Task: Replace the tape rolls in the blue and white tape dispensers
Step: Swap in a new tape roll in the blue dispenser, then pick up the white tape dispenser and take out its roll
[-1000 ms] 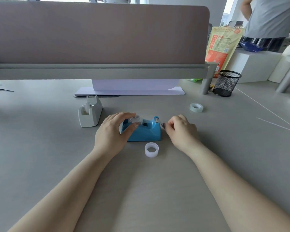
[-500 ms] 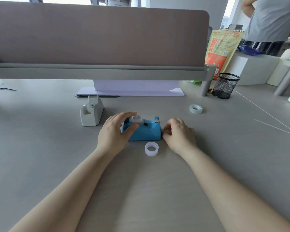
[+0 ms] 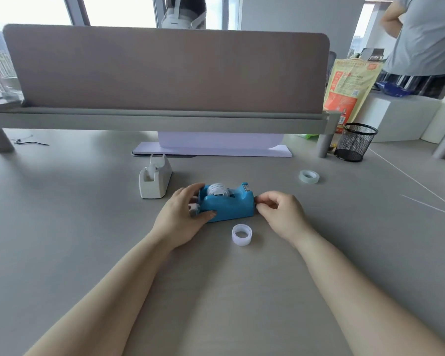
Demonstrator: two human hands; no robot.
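The blue tape dispenser (image 3: 229,204) sits mid-desk with a clear tape roll (image 3: 217,190) in its cradle. My left hand (image 3: 183,217) grips the dispenser's left end, thumb on its front side. My right hand (image 3: 280,214) is at the dispenser's right end below the cutter, thumb and forefinger pinched together; whether tape is between them I cannot tell. A white tape core (image 3: 242,234) lies on the desk just in front. The white dispenser (image 3: 154,181) stands to the left behind, its cradle without a roll. Another tape roll (image 3: 309,176) lies to the right behind.
A desk divider panel (image 3: 165,70) and a monitor base (image 3: 211,150) close off the far side. A black mesh pen cup (image 3: 355,145) stands at the right. A person stands at the far right beside an orange bag (image 3: 347,91).
My left hand has slid off the roll's top down onto the dispenser's left end, so the roll now shows. My right hand stays pinched at the right end. The view tilted upward.
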